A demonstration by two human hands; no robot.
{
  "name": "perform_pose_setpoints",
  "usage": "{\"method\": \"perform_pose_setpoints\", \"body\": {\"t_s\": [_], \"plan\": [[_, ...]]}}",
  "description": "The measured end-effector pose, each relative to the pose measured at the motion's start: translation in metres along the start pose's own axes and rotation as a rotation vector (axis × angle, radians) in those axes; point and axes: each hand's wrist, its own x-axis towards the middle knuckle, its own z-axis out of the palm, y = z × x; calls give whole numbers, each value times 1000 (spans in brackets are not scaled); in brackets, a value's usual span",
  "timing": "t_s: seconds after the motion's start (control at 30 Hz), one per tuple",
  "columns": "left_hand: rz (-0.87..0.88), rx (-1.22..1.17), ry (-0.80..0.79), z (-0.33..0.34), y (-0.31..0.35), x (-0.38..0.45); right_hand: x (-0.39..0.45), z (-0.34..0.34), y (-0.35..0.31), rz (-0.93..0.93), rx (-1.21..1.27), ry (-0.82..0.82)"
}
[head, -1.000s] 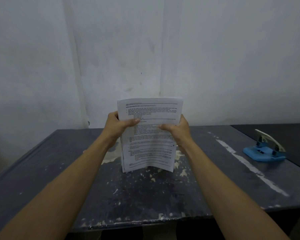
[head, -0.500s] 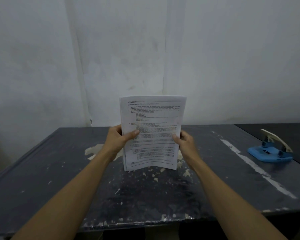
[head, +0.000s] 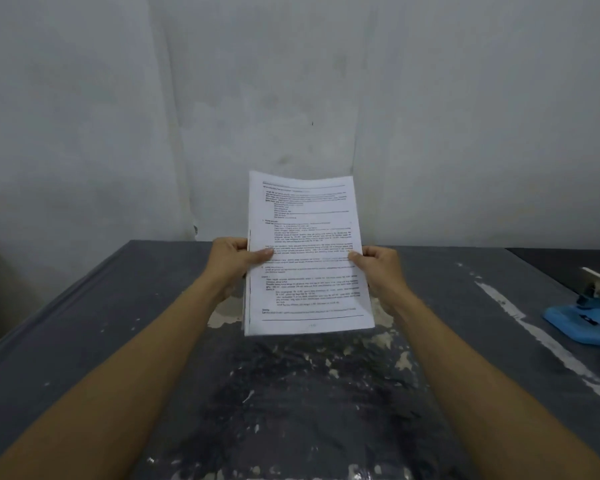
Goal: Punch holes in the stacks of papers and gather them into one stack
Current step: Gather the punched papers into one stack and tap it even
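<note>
A person holds a stack of papers [head: 307, 254] upright above a worn dark table [head: 84, 341], the printed lines on its top sheet too small and blurred to read. The left hand [head: 234, 263] pinches the stack's left edge, the right hand [head: 378, 268] its right edge, thumbs on the front page. A blue hole punch [head: 584, 322] sits at the table's far right edge, well apart from both hands. A pale wall [head: 291, 81] stands behind.
</note>
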Motion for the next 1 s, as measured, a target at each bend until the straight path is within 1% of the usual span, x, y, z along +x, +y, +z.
{"method": "perform_pose_setpoints", "body": {"t_s": [0.23,0.37,0.5,0.63,0.77,0.87,1.0], "plan": [[-221,147,125,-18,-8,66,55,53,3,110,-45,2],[-273,232,151,-19,-32,102,88,78,20,160,-214,11],[-286,477,175,-13,-67,131,111,96,41,159,-429,13],[-256,727,136,-3,-89,149,122,113,59,146,-617,20],[-216,980,96,3,-94,163,128,123,68,127,-825,34],[-215,1090,49,3,-92,171,132,125,69,120,-929,6],[-209,1161,34,2,-99,183,139,128,70,150,-938,-33]]}}
